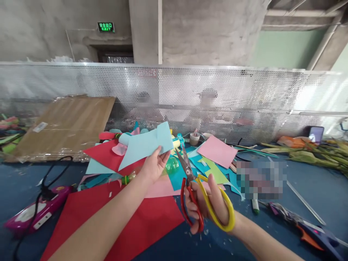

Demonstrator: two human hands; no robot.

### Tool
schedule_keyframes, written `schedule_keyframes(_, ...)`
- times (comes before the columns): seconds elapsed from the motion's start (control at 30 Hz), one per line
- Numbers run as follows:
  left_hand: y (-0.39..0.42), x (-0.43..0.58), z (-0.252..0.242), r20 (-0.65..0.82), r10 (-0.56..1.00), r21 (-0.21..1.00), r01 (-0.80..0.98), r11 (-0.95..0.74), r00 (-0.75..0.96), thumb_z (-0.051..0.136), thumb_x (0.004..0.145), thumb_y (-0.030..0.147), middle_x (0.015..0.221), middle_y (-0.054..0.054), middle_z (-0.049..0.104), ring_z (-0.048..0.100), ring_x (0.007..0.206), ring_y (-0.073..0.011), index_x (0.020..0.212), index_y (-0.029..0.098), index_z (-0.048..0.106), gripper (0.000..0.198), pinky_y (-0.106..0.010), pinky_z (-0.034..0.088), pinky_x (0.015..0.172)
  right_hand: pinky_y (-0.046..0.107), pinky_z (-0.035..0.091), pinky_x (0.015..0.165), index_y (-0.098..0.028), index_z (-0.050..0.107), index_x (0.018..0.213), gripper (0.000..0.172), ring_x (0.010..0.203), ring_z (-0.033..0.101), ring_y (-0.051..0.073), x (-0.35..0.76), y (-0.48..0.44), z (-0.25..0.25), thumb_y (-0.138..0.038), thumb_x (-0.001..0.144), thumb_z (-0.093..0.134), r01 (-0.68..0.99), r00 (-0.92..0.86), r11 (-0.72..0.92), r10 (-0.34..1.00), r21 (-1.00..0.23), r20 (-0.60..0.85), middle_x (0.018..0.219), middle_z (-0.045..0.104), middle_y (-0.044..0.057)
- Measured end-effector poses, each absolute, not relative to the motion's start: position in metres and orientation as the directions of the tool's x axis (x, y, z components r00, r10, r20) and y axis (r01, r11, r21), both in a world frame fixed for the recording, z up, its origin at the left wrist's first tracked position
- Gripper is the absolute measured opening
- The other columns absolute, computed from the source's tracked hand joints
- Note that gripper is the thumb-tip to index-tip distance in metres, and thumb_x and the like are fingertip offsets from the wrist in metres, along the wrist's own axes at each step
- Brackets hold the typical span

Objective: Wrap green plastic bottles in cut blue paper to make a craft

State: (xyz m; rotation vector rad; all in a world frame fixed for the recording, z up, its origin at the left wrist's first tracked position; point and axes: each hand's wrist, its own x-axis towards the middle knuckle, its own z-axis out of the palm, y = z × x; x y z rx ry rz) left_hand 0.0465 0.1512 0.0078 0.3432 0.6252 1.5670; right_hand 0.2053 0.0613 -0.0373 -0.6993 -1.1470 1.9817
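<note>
My left hand (154,166) pinches the lower edge of a light blue paper sheet (145,145) and holds it up over the table. My right hand (208,203) grips a pair of scissors (195,188) with one red and one yellow handle loop. The blades are slightly apart and point up toward the right edge of the blue sheet, a short gap away from it. Below both hands lie a large red sheet (136,221), a pink sheet (160,188) and a green plastic bottle (171,166).
Coloured paper scraps, a pink square (217,150) and a tape roll (194,139) cover the blue table (312,185). A pink device with a black cable (38,210) lies left, a glue gun (310,228) right. Cardboard (65,125) leans on a perforated metal screen (244,90). Green stems (318,156) lie far right.
</note>
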Motion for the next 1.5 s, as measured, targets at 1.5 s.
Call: schedule_keyframes(1.5,0.109,0.064,0.030,-0.068,0.974,0.580,-0.786,0.215,0.216,0.039,0.099,0.008,0.086,-0.007,0.076,0.075,0.076,-0.0186,0.127,0.013,0.053,0.032,-0.028,0.063,0.069,0.022,0.042,0.032,-0.022,0.057,0.079,0.077,0.041,0.043,0.011,0.196,0.048,-0.047,-0.094,0.064,0.037,-0.464,-0.420,-0.042,0.890,-0.885,0.178,0.059,0.045,-0.001)
